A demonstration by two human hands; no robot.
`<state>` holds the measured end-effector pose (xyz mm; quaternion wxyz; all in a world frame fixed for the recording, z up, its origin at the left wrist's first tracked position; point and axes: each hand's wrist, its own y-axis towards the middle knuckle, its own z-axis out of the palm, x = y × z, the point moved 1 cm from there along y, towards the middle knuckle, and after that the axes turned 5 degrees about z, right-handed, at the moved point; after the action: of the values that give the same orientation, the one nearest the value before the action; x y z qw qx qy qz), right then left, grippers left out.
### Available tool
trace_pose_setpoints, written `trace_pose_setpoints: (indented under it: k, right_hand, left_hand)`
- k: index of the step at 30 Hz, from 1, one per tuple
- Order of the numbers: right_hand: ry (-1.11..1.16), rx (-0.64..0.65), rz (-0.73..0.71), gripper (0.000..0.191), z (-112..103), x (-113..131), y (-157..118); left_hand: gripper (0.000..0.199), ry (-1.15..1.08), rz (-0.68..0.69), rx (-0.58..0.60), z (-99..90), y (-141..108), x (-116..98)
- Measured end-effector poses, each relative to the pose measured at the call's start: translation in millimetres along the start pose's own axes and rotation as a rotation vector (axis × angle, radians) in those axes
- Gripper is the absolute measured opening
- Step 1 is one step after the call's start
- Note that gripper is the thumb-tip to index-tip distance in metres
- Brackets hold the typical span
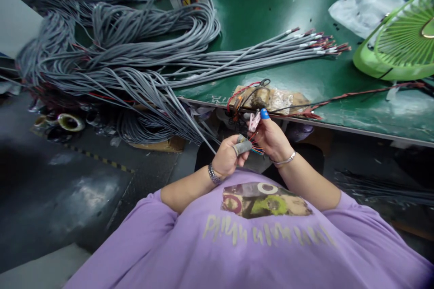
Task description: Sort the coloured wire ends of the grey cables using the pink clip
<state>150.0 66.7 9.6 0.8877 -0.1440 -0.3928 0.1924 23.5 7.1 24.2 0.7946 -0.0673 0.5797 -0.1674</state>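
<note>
Near my chest, my left hand (228,157) is closed on the end of a grey cable (206,141). Grey coverings (242,146) wrap its thumb and a finger. Thin coloured wires (257,149) fan out of the cable end towards my right hand (272,140). A blue cover (264,114) sits on my right thumb, which presses against a small pink clip-like piece (254,122). My other right fingers are partly hidden behind it, close to a red wire. Just beyond, a taped block (271,98) with black and red leads lies on the bench edge.
Bundles of grey cable (152,49) heap over the green bench (264,4) and hang off its left side. Their stripped ends (325,44) point right. A green fan (403,40) and a plastic bag (366,9) stand at right. Wire spools (71,122) lie below left.
</note>
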Motion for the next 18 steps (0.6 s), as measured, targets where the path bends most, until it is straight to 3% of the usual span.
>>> trace_pose_setpoints:
  k: [8,18]
  right_hand:
    - [-0.039,-0.031,-0.095,0.048,4.1,-0.3,2.7]
    - [0.000,-0.025,-0.063,0.048,3.5,-1.6,2.3]
  left_hand:
    - [0.032,0.013,-0.009,0.012,-0.3,4.1,2.2]
    - [0.034,0.039,0.022,0.017,3.3,2.5,-0.1]
